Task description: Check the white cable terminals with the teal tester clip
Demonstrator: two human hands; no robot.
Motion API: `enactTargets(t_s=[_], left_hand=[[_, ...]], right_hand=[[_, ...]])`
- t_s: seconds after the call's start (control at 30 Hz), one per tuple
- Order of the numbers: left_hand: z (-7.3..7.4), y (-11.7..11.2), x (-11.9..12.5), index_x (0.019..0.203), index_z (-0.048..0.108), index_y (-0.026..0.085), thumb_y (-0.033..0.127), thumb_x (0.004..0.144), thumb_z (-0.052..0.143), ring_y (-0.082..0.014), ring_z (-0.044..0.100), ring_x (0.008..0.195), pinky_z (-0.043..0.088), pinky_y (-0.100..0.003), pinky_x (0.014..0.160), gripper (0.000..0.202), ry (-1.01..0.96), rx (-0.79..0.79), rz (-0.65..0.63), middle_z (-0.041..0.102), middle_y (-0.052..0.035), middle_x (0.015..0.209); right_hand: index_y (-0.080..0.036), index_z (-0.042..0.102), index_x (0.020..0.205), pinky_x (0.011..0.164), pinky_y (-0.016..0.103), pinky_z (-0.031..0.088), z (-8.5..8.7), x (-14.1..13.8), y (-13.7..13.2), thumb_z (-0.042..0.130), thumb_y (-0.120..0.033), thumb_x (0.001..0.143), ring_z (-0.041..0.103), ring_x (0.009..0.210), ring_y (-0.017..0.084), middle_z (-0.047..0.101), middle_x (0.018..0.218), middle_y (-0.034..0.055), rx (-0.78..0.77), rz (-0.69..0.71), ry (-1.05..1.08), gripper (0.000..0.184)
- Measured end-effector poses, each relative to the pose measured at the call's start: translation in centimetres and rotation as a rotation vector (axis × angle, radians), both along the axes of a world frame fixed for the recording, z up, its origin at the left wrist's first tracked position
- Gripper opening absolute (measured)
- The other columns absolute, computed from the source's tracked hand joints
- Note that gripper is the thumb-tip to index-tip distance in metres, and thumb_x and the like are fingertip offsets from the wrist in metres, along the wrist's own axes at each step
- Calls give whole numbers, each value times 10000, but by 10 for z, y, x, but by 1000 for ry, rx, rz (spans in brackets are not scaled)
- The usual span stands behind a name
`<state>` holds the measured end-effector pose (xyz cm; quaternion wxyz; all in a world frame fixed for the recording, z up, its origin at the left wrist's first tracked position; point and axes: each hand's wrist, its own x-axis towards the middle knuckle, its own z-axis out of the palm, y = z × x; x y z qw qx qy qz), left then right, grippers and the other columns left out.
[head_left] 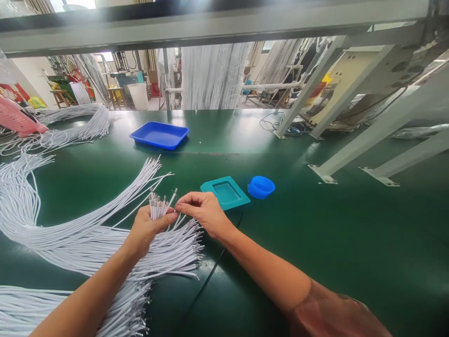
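My left hand is wrapped round a bundle of white cables, their stripped metallic ends pointing up. Close against it, my right hand has thumb and forefinger pinched together at the edge of the bundle. What sits between those fingertips is too small to make out. Under and left of both hands lies a thick spread of white cables, with frayed ends fanned toward the right. Another pile of cables lies at the lower left.
A teal tray and a round blue bowl stand just beyond my right hand. Farther back is a blue rectangular tray. Metal frame legs are fixed to the green table on the right. Coiled cables lie at back left.
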<state>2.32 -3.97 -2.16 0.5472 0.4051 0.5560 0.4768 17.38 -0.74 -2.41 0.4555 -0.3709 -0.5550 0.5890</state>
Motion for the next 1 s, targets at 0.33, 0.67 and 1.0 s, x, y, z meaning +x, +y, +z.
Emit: enactTargets(t_s=[0.33, 0.67, 1.0], left_hand=[[-3, 3, -9, 689, 646, 125, 277, 606, 726, -34, 309, 414, 158, -213, 407, 191, -90, 45, -150, 559, -3, 560], [-5, 5, -13, 663, 622, 113, 254, 696, 657, -17, 241, 405, 130, -210, 412, 149, -98, 47, -200, 469, 32, 501], [-2, 5, -16, 724, 628, 106, 242, 699, 653, -15, 256, 419, 110, -210, 410, 140, -110, -14, -286, 530, 0, 578]], right_hand=[[-151, 680, 653, 559, 223, 389, -4, -5, 0, 731, -240, 561, 493, 552, 74, 601, 591, -10, -386, 192, 363, 138], [-257, 559, 1060, 625, 220, 404, 3, 7, 7, 772, -202, 537, 454, 664, 70, 530, 875, -20, 23, 230, 63, 567], [-160, 684, 665, 637, 256, 413, -6, -3, 1, 739, -243, 587, 538, 619, 106, 623, 632, 2, -60, 111, 141, 126]])
